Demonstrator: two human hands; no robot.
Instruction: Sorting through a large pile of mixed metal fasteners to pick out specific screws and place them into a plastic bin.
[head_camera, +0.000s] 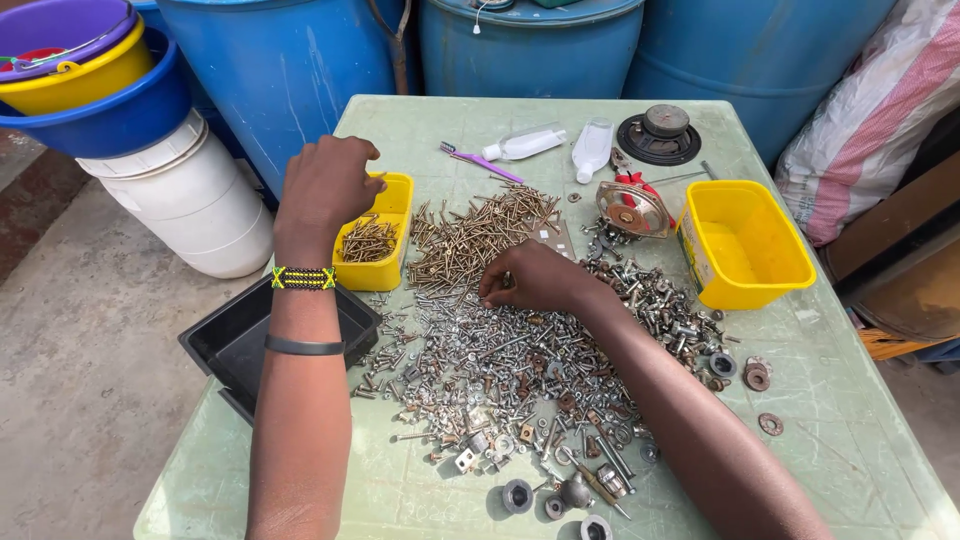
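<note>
While the left hand (325, 185) hovers with fingers bunched over the small yellow tub (375, 240) of brass screws, whether it grips any cannot be told. The right hand (535, 278) pinches narrowly into the mixed pile of screws and nuts (500, 355) at the table's (850, 440) middle. Loose pieces could scatter left into the black tray (235, 345).

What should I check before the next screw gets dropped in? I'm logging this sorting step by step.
1. Left hand above the small yellow tub: ok.
2. Tub has room beside its brass screws: ok.
3. Right hand on the mixed pile: ok.
4. A screw held in the left fingers: cannot tell.
5. Large yellow tub holds no parts: ok.
</note>
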